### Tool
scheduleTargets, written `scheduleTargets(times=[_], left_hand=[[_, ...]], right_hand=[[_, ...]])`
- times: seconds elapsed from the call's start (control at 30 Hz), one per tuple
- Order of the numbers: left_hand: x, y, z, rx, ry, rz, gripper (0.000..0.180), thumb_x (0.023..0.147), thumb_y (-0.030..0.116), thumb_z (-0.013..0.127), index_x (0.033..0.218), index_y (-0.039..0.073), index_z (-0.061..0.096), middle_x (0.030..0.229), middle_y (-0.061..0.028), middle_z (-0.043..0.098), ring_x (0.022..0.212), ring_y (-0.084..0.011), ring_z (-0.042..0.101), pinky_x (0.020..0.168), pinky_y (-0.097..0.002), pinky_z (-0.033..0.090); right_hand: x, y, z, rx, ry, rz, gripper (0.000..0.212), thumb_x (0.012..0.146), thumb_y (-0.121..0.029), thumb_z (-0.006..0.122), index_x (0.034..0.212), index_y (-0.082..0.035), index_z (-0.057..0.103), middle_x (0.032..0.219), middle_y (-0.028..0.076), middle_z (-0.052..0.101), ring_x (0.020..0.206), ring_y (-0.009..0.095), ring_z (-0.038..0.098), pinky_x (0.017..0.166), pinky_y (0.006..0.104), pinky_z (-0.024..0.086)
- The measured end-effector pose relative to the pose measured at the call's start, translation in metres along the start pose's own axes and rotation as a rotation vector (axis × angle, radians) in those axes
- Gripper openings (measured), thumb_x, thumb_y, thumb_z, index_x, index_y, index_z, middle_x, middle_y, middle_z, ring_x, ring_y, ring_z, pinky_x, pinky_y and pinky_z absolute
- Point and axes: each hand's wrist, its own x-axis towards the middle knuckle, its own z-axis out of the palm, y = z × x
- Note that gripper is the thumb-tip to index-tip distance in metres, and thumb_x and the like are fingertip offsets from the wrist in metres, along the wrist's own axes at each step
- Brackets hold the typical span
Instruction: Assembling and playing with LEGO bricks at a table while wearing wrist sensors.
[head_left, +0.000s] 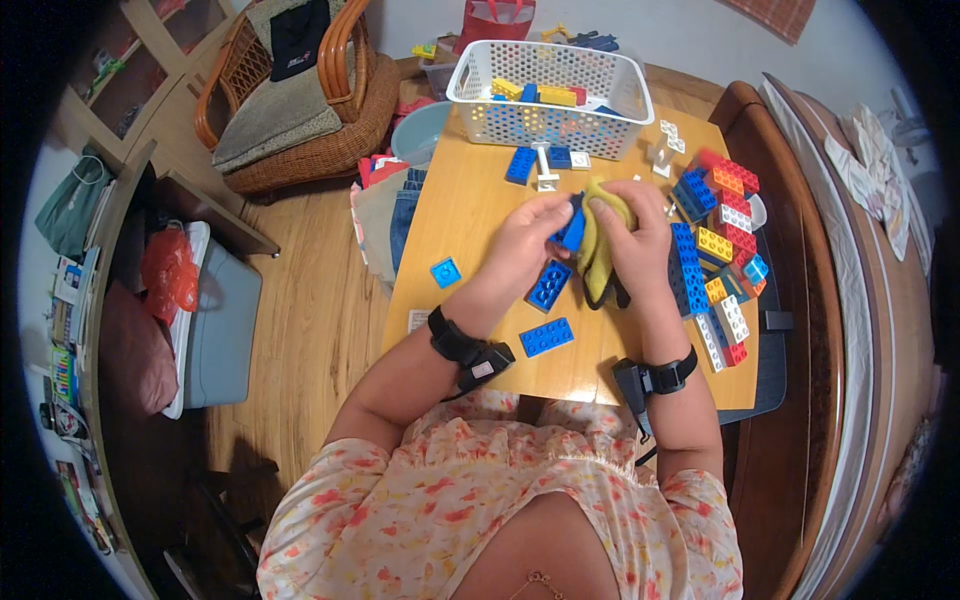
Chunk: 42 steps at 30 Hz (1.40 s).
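The left hand [528, 238] is closed in a pinch on the near-left part of a blue brick [571, 232], while the right hand [640, 235] grips a folded yellow cloth [597, 262] against or just beside the brick's right side; the fingers hide the exact contact. The brick is held above the middle of the wooden table [450, 225]. This looks like wiping: a firm pinch on the edges would leave the faces free, a fold of cloth worked between the studs should reach the corners, and turning the brick would bring up each side. Just below the hands, to the near left, lies a loose blue block [549, 286], with a second blue block [546, 337] nearer the person; the cloth's hanging end could brush the first. Farther left is a small light-blue piece [445, 272]. On the right, a crowded group of bricks [686, 265] in several colours stands close to the right forearm and limits a wide sweep that way. Beyond the hands, a white post piece [546, 172] and the perforated white basket [548, 128], with more bricks inside, close off the far side.
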Motion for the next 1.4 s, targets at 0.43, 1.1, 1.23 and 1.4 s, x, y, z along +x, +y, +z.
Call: scheduleTargets(times=[0.43, 1.1, 1.23, 1.4], left_hand=[[0.008, 0.016, -0.011, -0.182, 0.170, 0.129, 0.037, 0.100, 0.040, 0.053, 0.112, 0.005, 0.054, 0.085, -0.0058, 0.055, 0.071, -0.0165, 0.055, 0.059, -0.0284, 0.044], [0.002, -0.008, 0.006, 0.303, 0.036, 0.259, 0.052, 0.100, 0.040, 0.053, 0.140, 0.009, 0.042, 0.105, -0.0032, 0.059, 0.091, -0.0105, 0.058, 0.080, -0.0260, 0.048], [-0.008, -0.001, 0.015, 0.429, -0.023, 0.240, 0.062, 0.095, 0.039, 0.063, 0.143, 0.009, 0.036, 0.105, -0.0034, 0.058, 0.082, -0.0093, 0.057, 0.068, -0.0234, 0.047], [-0.007, -0.001, 0.012, 0.401, 0.028, 0.230, 0.061, 0.095, 0.037, 0.064, 0.142, 0.010, 0.037, 0.104, -0.0035, 0.058, 0.078, -0.0086, 0.055, 0.062, -0.0222, 0.046]], right_hand=[[0.001, -0.013, -0.006, -0.067, -0.621, -0.297, 0.039, 0.065, -0.002, 0.064, 0.103, -0.011, 0.069, 0.120, 0.010, 0.062, 0.114, 0.034, 0.053, 0.098, 0.0456, 0.041], [-0.004, 0.012, 0.006, 0.366, -0.291, 0.454, 0.042, 0.082, -0.018, 0.078, 0.116, 0.001, 0.060, 0.082, -0.001, 0.062, 0.070, 0.008, 0.058, 0.063, 0.0242, 0.050], [0.001, 0.004, 0.001, 0.611, -0.255, 0.619, 0.038, 0.091, -0.020, 0.070, 0.121, 0.001, 0.059, 0.083, 0.000, 0.062, 0.071, 0.007, 0.059, 0.063, 0.0217, 0.051], [0.000, 0.002, 0.003, 0.796, -0.244, 0.655, 0.037, 0.095, -0.023, 0.065, 0.123, 0.001, 0.058, 0.084, 0.000, 0.063, 0.073, 0.007, 0.060, 0.065, 0.0213, 0.052]])
